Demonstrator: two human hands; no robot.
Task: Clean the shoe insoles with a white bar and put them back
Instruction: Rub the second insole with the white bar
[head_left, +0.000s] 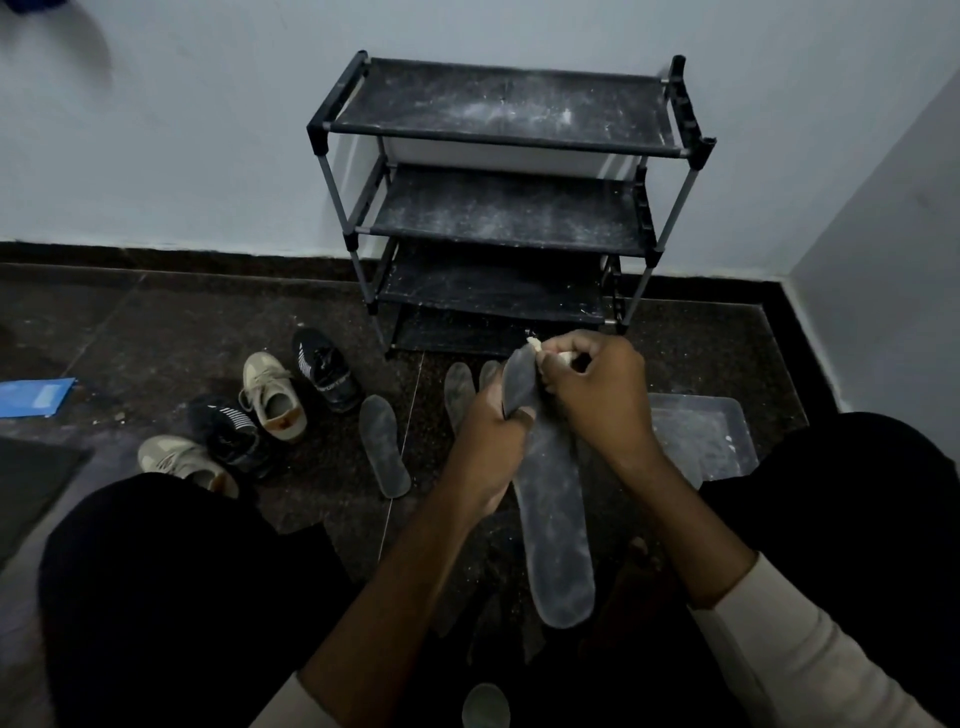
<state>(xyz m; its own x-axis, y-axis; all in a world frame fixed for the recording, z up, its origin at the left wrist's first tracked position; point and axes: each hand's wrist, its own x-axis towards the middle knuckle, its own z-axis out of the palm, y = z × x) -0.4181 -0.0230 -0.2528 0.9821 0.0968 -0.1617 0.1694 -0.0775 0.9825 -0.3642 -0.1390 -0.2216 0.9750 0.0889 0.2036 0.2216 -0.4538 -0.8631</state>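
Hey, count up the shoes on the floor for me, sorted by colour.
Beige shoes: 2
Black shoes: 2
Total: 4

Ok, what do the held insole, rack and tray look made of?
Insole: probably foam or fabric, matte grey; its far end curls in the grip. Rack: grey metal-looking tubes, black plastic-looking joints, dark fabric-like shelves dusted white. Tray: translucent plastic, apparently, smeared with white powder.
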